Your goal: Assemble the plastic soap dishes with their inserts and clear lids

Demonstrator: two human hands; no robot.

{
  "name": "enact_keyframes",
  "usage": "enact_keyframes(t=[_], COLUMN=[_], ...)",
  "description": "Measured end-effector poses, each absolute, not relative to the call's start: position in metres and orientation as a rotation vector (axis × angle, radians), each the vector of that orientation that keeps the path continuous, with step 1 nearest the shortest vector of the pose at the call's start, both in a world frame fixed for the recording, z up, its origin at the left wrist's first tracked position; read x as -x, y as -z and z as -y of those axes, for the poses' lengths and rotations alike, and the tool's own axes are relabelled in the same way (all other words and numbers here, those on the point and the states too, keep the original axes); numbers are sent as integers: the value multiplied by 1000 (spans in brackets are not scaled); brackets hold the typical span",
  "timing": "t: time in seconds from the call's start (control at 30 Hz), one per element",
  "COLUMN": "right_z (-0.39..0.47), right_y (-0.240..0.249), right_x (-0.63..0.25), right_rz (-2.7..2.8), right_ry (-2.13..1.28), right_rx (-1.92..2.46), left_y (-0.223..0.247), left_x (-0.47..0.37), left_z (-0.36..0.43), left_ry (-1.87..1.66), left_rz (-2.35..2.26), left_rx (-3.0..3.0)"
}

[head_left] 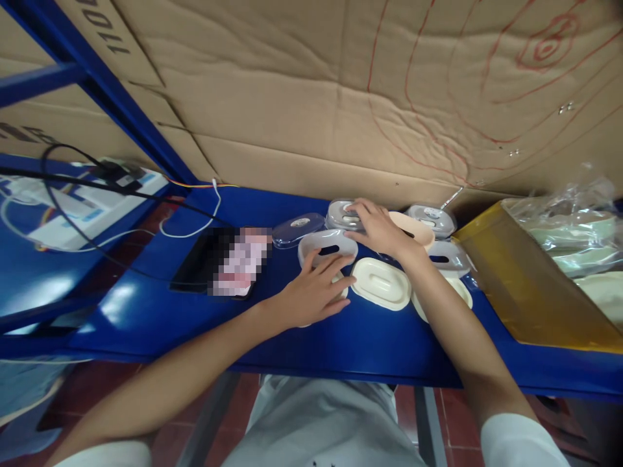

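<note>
My left hand (318, 288) lies with its fingers spread over a cream oval piece (341, 292), mostly hidden under it. Its fingertips reach the near rim of a whitish oval piece with a dark slot (307, 245). My right hand (377, 227) stretches farther back, its fingers apart. Those fingertips are at a clear oval cover (335, 211), and the thumb is by the slotted piece's far right rim; contact is unclear. Between my arms sits a cream rounded tray-like piece (381, 283) with a raised middle. To the left rests another clear cover (298, 230).
Right of my right arm are another slotted piece (450, 259) and a clear cover (433, 220). A yellow-brown box (516, 285) holds plastic-wrapped pale green parts (574, 240). A phone (195, 263) and cables lie left. Cardboard (292, 97) stands behind the blue table (370, 347).
</note>
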State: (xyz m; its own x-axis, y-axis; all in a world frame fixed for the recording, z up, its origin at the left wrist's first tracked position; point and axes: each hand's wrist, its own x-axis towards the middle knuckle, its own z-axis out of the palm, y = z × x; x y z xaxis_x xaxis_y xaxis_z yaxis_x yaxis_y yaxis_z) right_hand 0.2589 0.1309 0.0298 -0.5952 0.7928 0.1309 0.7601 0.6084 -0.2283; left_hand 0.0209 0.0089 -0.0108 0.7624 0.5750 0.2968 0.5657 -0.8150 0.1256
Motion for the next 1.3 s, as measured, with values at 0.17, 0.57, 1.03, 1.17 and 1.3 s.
enact_keyframes(t=[0.17,0.57,1.03,1.17,1.3], right_z=[-136,-143,-83,-80,-80], right_y=[-26,-23,-94,-100,-102], right_x=[-260,-271,-292,-292,-291], right_rz=[2577,2565,2703,2655,2649], right_ry=[-220,-305,-632,-777,-941], right_rx=[1240,1342,1353,1399,1456], left_y=[13,12,11,13,12], left_x=[-21,-20,-25,-25,-26], left_z=[-11,-11,-8,-10,-8], left_ry=[-511,-476,-550,-625,-794], left_rz=[-939,-953,-1087,-1101,-1185], left_rx=[-2911,-2906,-2952,-2943,-2949])
